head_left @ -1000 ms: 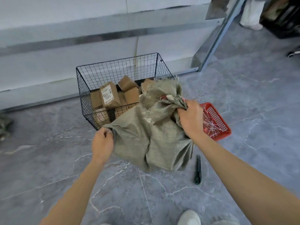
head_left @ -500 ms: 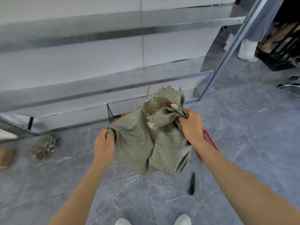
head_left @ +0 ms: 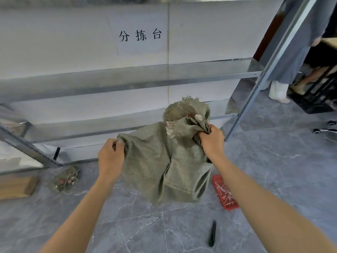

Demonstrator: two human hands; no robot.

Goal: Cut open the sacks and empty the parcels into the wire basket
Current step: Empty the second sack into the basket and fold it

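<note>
Lowest in the frame, right of centre, there's a black cutter [head_left: 212,233] lying on the floor tiles. Above it a red tray [head_left: 225,193] sits just beside the hanging cloth. Mid-frame is the sack [head_left: 164,161], held up off the floor. The left hand [head_left: 110,157] is fisted round one corner and the right hand [head_left: 212,141] is clamped on the bunched, frayed neck. It droops in deep folds with no lumps I can spot, so I'd guess it's light, floppy and pretty much emptied. Coarse weave, probably not slippery, and fat handfuls at the corners look like the way to hold it. Further back at lower left there's another crumpled sack [head_left: 66,178], then the metal shelving [head_left: 164,84] across the middle. I can't see the wire basket anywhere.
</note>
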